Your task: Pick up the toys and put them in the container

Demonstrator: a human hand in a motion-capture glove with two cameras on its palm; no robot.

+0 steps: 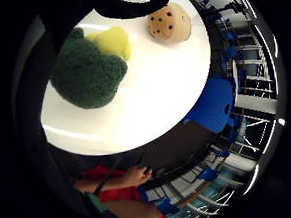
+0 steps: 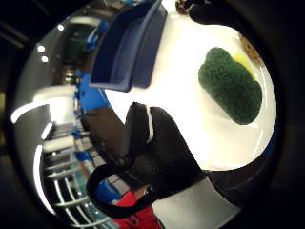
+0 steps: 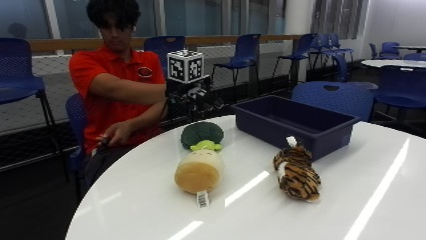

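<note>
A green broccoli plush [image 3: 201, 133] with a yellow-green stalk lies near the round white table's [image 3: 279, 215] far edge, close to the person. A tan plush with dark dots [image 3: 198, 173] lies right behind the stalk. A striped tiger plush [image 3: 297, 172] lies beside the dark blue container [image 3: 293, 121]. My gloved right hand [image 3: 189, 98] hovers just above the broccoli, apart from it, fingers relaxed and holding nothing. The little finger side palm view shows the broccoli [image 1: 88, 73] and the dotted plush [image 1: 169, 23] below the palm. In the thumb side palm view are the broccoli [image 2: 231, 86], the container [image 2: 126, 47] and the glove's fingers [image 2: 152, 148].
The person's bare left hand [image 3: 112, 135] rests on their lap off the table. Blue chairs [image 3: 333, 97] stand behind the container and around the room. White tabletop shows in front of the toys.
</note>
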